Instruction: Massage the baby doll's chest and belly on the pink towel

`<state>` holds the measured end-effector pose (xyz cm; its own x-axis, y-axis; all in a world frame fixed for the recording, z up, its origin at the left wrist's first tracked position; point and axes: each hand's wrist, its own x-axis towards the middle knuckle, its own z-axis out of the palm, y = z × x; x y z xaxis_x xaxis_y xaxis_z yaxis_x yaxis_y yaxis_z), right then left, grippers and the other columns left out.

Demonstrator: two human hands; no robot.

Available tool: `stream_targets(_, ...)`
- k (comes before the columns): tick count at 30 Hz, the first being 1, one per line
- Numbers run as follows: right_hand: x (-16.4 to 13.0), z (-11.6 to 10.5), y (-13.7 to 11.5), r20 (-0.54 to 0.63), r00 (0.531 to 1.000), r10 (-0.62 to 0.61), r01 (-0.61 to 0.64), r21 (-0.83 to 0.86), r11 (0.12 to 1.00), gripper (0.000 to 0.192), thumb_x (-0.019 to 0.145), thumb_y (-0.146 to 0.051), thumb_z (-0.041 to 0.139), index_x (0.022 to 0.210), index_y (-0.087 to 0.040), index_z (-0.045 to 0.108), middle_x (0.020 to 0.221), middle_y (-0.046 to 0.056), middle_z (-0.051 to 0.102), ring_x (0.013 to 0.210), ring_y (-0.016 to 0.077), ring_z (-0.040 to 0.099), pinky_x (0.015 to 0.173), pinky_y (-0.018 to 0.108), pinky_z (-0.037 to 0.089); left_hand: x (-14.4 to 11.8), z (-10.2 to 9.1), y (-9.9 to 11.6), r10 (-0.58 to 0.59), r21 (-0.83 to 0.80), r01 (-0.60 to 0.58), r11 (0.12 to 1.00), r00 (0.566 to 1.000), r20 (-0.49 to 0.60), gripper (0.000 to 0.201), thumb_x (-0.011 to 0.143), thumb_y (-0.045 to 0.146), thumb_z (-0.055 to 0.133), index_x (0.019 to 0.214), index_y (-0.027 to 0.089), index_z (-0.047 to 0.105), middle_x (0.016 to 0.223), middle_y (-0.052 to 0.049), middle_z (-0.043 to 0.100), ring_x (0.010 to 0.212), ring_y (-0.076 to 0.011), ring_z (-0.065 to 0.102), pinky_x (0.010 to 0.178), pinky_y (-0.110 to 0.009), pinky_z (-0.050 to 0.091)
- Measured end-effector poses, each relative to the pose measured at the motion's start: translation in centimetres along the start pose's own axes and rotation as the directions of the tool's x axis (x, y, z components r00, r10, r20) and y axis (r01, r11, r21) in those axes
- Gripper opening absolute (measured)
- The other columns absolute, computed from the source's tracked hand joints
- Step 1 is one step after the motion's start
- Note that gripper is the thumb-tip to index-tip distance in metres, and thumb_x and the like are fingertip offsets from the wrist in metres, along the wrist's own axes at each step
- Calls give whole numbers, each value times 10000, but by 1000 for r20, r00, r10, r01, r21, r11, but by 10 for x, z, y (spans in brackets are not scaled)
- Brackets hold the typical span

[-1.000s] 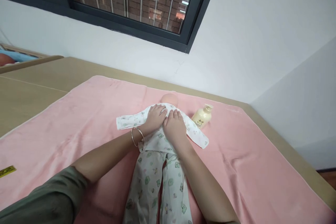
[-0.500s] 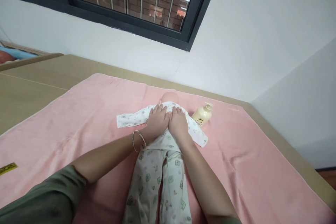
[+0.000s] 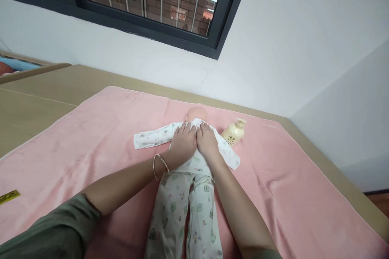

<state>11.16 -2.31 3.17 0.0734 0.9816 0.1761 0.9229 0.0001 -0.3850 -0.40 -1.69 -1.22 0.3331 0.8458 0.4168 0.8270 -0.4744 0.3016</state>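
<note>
A baby doll (image 3: 196,112) lies on its back on a pink towel (image 3: 100,129), dressed in a white printed top (image 3: 152,139) and matching trousers (image 3: 182,214). My left hand (image 3: 182,142), with a bangle at the wrist, lies flat on the doll's chest. My right hand (image 3: 207,141) rests beside it, touching it, also flat on the top near the collar. Both palms press the fabric and grip nothing that I can see. The sleeves spread out to either side.
A cream pump bottle (image 3: 233,132) lies on the towel just right of the doll. The towel covers a tan table (image 3: 39,97) set against a white wall under a dark-framed window (image 3: 146,4). A yellow label (image 3: 9,196) sits at the left edge.
Both hands have slid a little up the doll's chest toward the collar and closer together. The doll and bottle have stayed put.
</note>
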Motion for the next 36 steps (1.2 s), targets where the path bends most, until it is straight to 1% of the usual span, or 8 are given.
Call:
stream_targets(4, -26, 9, -29, -15, 999, -40, 38, -89, 995, 521, 1068, -285, 312, 1488, -50, 511, 1563, 226, 489, 1519, 315, 368, 1256, 497, 227, 17, 3, -24, -20, -37, 23, 999, 996, 83, 458, 1019, 224, 390, 1449, 120, 509, 1554, -171, 524, 1464, -291, 454, 1186, -462, 380)
stream_targets(7, -34, 11, -39, -21, 996, -89, 87, -90, 992, 523, 1067, -275, 304, 1506, -71, 502, 1571, 206, 489, 1522, 312, 366, 1260, 507, 225, 21, 5, -30, -24, -22, 27, 999, 994, 109, 476, 1014, 229, 415, 1470, 108, 485, 1561, -174, 514, 1475, -287, 439, 1200, -449, 360)
stream_targets(15, 8, 2, 14, -31, 999, -38, 40, 43, 998, 490, 1031, -254, 309, 1355, -54, 617, 1462, 206, 597, 1413, 282, 497, 1211, 405, 327, -5, -4, 7, -16, 49, 16, 999, 1000, 1, 508, 1016, 271, 355, 1463, 89, 511, 1562, -199, 506, 1479, -350, 429, 1206, -516, 340)
stream_targets(22, 9, 2, 19, 136, 988, -74, 74, 3, 997, 613, 1062, -365, 336, 1577, -34, 364, 1664, 204, 334, 1584, 285, 232, 1288, 476, 137, 12, 0, -14, -37, -44, 41, 998, 995, 93, 540, 1002, 296, 348, 1479, 85, 486, 1574, -194, 487, 1490, -337, 406, 1221, -507, 328)
stream_targets(26, 11, -7, 31, 162, 976, -145, 136, 70, 988, 615, 1060, -387, 356, 1570, -46, 400, 1651, 192, 364, 1572, 264, 275, 1286, 426, 186, 19, 5, -24, -49, -75, 56, 996, 994, 96, 550, 1013, 341, 344, 1487, 90, 468, 1568, -203, 490, 1496, -351, 389, 1218, -547, 313)
stream_targets(30, 15, -13, 42, 152, 969, -194, 167, 170, 971, 558, 1046, -396, 390, 1533, -145, 495, 1600, 108, 478, 1529, 224, 369, 1264, 385, 268, 16, 2, -19, -54, -72, 61, 995, 993, 103, 553, 1022, 342, 330, 1490, 77, 460, 1553, -217, 501, 1497, -357, 385, 1213, -559, 315)
stream_targets(32, 15, -12, 41, 140, 976, -170, 152, 129, 980, 552, 1044, -374, 389, 1530, -135, 496, 1598, 108, 483, 1535, 231, 355, 1263, 392, 271, 12, -2, -14, -59, -45, 64, 997, 993, 106, 560, 1024, 347, 326, 1492, 67, 452, 1561, -232, 487, 1488, -376, 390, 1205, -585, 313)
stream_targets(36, 9, -9, 24, 152, 981, -122, 135, -77, 988, 579, 1042, -269, 334, 1562, -25, 400, 1624, 206, 410, 1543, 298, 326, 1272, 460, 219, 14, -9, -15, -48, -7, 49, 999, 993, 111, 525, 999, 329, 376, 1443, 79, 504, 1499, -233, 550, 1417, -382, 473, 1168, -596, 360)
